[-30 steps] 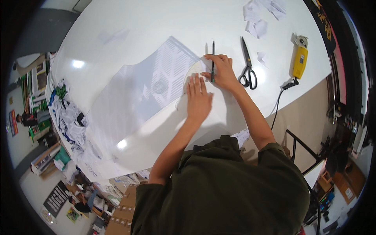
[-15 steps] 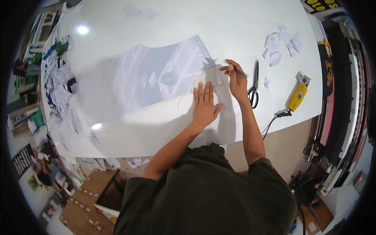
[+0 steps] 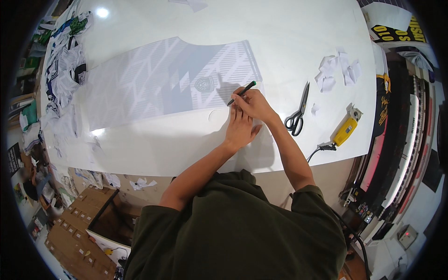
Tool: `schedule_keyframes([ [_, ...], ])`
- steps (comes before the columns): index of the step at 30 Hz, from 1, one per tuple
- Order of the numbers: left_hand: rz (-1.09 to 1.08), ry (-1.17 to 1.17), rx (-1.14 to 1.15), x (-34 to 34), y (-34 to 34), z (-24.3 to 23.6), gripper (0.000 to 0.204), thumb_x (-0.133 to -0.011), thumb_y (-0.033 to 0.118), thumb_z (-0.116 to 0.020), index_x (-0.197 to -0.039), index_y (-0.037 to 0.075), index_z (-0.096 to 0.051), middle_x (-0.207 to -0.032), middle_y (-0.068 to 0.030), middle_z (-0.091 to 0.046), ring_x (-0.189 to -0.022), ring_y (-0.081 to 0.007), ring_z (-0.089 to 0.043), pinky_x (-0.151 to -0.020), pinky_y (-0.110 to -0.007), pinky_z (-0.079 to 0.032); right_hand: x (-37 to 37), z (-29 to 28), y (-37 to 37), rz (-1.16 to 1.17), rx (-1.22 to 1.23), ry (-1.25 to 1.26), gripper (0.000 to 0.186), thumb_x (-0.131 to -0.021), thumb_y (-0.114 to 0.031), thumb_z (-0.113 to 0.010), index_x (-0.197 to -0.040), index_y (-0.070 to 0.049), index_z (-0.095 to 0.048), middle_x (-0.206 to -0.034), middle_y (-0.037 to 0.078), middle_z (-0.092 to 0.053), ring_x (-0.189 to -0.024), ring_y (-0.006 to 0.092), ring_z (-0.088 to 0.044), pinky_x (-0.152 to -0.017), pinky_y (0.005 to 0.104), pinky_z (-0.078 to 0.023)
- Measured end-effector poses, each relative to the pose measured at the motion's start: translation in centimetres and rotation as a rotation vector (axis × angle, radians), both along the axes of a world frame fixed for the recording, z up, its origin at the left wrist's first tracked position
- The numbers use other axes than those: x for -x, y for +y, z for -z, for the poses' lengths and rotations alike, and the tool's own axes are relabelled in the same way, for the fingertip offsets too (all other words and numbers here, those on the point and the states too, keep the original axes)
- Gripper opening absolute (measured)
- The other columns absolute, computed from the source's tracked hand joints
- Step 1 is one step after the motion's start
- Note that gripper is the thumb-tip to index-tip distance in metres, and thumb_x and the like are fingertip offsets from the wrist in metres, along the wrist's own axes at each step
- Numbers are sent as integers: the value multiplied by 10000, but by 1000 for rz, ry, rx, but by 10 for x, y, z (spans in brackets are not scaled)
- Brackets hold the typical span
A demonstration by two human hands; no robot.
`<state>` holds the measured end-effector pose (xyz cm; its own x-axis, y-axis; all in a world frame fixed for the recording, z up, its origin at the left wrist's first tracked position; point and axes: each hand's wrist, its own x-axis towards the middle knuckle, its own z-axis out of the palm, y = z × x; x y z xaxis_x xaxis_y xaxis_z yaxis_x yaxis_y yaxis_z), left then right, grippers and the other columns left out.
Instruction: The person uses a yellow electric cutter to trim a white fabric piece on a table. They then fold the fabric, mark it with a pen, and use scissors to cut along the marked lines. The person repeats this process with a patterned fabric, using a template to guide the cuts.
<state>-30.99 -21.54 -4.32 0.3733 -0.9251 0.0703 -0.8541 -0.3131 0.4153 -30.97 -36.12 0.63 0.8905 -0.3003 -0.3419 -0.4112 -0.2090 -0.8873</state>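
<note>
While the right hand [image 3: 255, 104] grips a pen [image 3: 250, 86], the left hand [image 3: 240, 130] lies flat; cardboard boxes [image 3: 79, 242] stand at left.

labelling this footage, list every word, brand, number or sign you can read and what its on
Wording isn't copied out here, only located.
Upper-right sign: large yellow characters on black.
Black cloth, right: yellow script.
Far-left sign: white characters, blurred.
Crest on the printed sheet: too blurred to read.
Cutter: any print too small to read.
Boxes: too small to read.
</note>
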Motion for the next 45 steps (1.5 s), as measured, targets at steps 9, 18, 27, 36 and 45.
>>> schedule_keyframes([
  [9,-1,-7,-37,0,0,-2,763,-973,520,-559,-1324,-157,-579,-1477,-330,-434,-1409,-501,-333,-1195,-641,-216,-3,-3,-2,-56,44,14,331,-1003,-310,-630,-1025,8,-718,-780,115,-736,-724,209,-718,-685,337,-540],
  [18,-6,61,15,-4,-1,-6,843,-977,490,-562,-1495,-150,-379,-1616,-298,-276,-1545,-494,-117,-1249,-619,-56,-3,1,-33,340,-14,-57,274,-1019,-214,-619,-1011,47,-702,-743,96,-695,-713,154,-660,-682,324,-520],
  [27,12,68,1,-1,1,-8,866,-999,498,-533,-1519,-161,-320,-1671,-278,-181,-1551,-498,-84,-1246,-619,-54,59,5,-105,851,315,-154,317,-1031,-243,-601,-917,41,-686,-673,71,-673,-586,127,-629,-546,302,-478],
  [36,19,-2,21,0,5,-7,856,-1008,507,-508,-1519,-155,-327,-1663,-282,-206,-1538,-505,-136,-1243,-621,-80,133,-11,-63,947,610,122,402,-949,-303,-697,-1075,73,-629,-881,233,-695,-824,372,-695,-758,468,-537],
  [45,390,-99,-100,37,78,-23,775,-1019,525,-480,-1501,-80,-425,-1621,-243,-324,-1510,-471,-241,-1214,-631,-191,183,37,14,800,918,383,378,-891,-242,-736,-1082,61,-615,-1015,290,-630,-931,481,-623,-838,534,-510],
])
